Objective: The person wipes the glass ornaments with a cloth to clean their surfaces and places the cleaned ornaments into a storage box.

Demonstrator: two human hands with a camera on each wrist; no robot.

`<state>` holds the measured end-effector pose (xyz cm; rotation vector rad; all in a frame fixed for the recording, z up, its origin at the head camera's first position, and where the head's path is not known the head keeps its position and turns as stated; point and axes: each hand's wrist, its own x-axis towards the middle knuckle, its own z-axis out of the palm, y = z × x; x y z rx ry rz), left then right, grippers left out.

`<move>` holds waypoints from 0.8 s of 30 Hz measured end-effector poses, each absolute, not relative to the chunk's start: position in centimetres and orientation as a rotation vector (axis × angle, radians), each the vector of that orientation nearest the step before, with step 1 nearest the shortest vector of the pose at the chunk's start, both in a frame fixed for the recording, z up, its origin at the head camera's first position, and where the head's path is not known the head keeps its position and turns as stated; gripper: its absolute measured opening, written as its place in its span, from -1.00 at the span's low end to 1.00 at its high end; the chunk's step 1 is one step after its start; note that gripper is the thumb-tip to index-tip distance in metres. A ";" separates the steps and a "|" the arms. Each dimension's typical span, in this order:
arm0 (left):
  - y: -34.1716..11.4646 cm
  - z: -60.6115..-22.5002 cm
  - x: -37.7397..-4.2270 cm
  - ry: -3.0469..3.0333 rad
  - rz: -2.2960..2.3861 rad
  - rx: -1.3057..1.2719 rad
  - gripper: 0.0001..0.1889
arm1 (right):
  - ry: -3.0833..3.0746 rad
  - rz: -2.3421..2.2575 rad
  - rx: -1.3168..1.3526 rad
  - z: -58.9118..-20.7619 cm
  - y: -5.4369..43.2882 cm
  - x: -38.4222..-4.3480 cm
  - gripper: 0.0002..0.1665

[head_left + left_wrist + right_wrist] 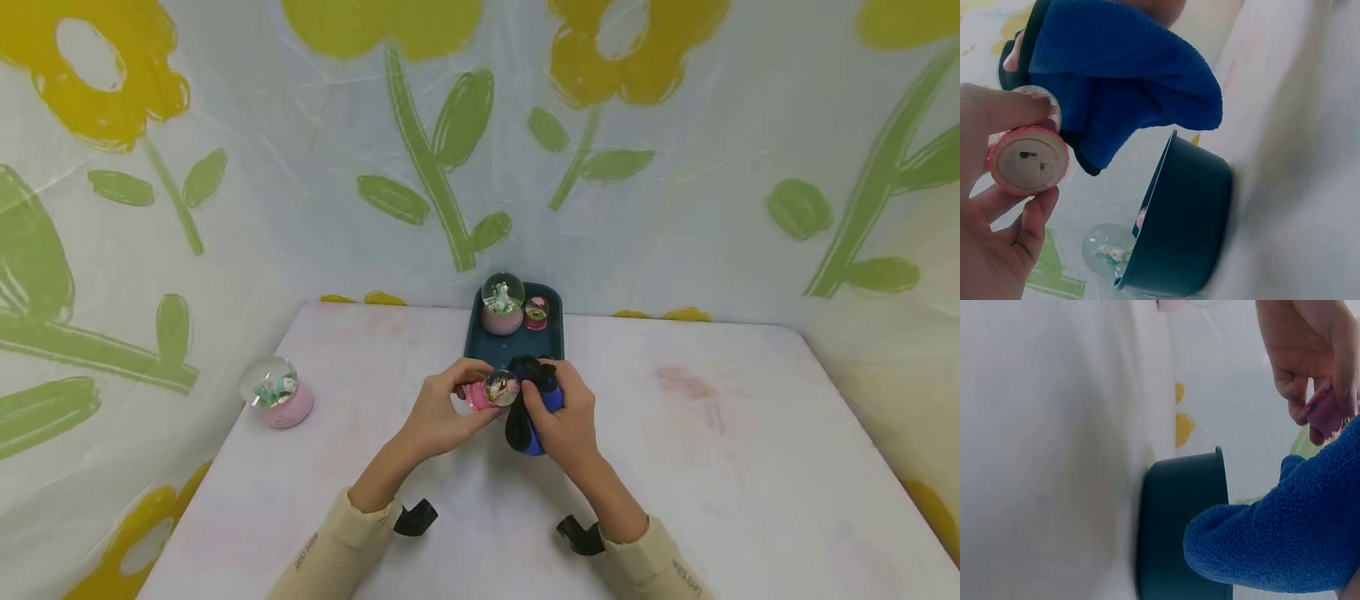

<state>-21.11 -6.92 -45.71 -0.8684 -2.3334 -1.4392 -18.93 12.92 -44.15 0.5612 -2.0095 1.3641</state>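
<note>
Between thumb and fingers, my left hand (441, 414) holds a small snow globe (501, 388) by its pink base, tilted so the dome faces right. The underside of that base (1030, 164) faces the left wrist camera. My right hand (573, 423) grips a blue cloth (554, 399) with black edging, its thumb on top. The cloth lies against the globe's dome, and its loose end (1229, 544) hangs below the hand. Just beyond both hands is a dark teal tray (480, 343) with a larger snow globe (502, 323) and a small one (536, 314) in it.
Another snow globe (288, 407) with a pink base stands at the left of the white table (720, 467). A flower-printed sheet (322, 167) rises behind the table and at its sides. Black mounts (416, 517) sit at both wrists.
</note>
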 end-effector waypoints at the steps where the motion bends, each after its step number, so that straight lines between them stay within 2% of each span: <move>1: -6.9 -45.6 -21.2 -2.334 -1.468 -0.849 -0.44 | -2.004 1.376 0.548 -43.5 13.0 -18.7 -0.70; 5: -6.8 -45.0 -20.8 -2.326 -1.599 -0.783 -0.39 | -2.012 1.406 0.510 -42.7 13.2 -18.2 -0.72; 12: -6.4 -42.1 -19.3 -2.279 -1.788 -0.821 -0.50 | -2.052 1.434 0.496 -42.6 13.1 -17.8 -0.70; 20: -6.5 -42.0 -19.1 -2.277 -2.064 -0.678 -0.44 | -2.036 1.421 0.545 -43.0 12.5 -17.3 -0.69; 24: -6.7 -43.3 -19.9 -2.210 -2.131 -0.629 -0.37 | -2.042 1.430 0.525 -42.9 12.2 -17.1 -0.67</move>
